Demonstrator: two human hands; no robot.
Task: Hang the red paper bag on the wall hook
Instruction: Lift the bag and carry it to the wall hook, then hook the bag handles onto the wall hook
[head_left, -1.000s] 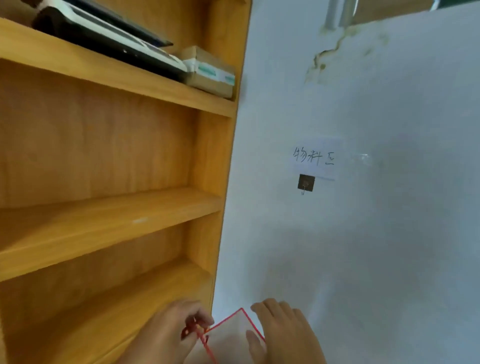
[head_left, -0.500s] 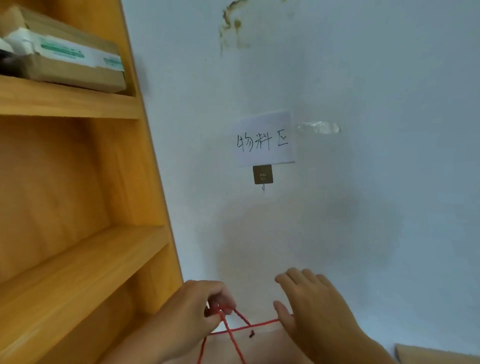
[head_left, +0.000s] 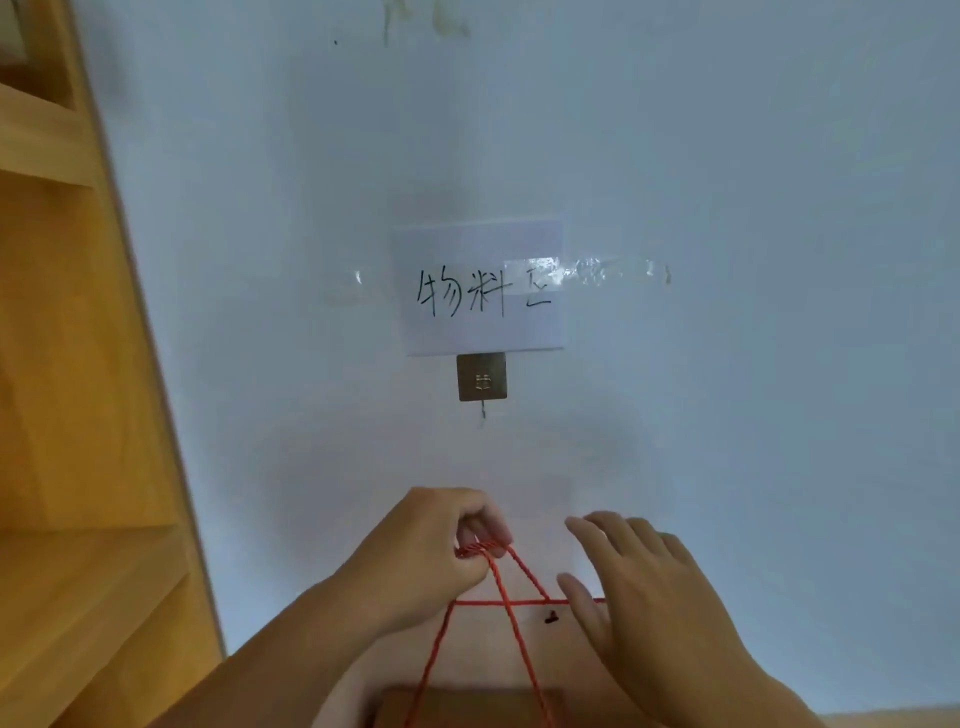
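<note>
Directly above the left hand (head_left: 441, 551), well apart from it on the pale wall (head_left: 727, 156): the wall hook (head_left: 482, 378), a small square metal plate with a thin prong hanging down from its lower edge, sitting just beneath a taped paper label (head_left: 483, 288).

Pinching the red cord handle (head_left: 485, 548) at its top between thumb and curled fingers, left hand clenched on it, probably so as to be gathering the loop into one peak that can be slipping over the prong. Pulling both strands taut into a narrow triangle down toward the bag.

To the right of that hand, just beside the cord: the right hand (head_left: 639, 587), released and flat, fingers spread, thumb touching the upper edge of the red paper bag (head_left: 498, 605). Likely steadying the bag against the wall while lifting, not gripping anything.

Below both hands: the bag itself, hanging from the cord, mostly cut off by the frame. Showing only a thin red top rim, a pale inner face, a small dark cord knot near the right thumb, and a brownish panel further down. Not yet hanging on the hook.

Far to the left of the left hand: a wooden shelf (head_left: 62, 364) meeting the wall.
</note>
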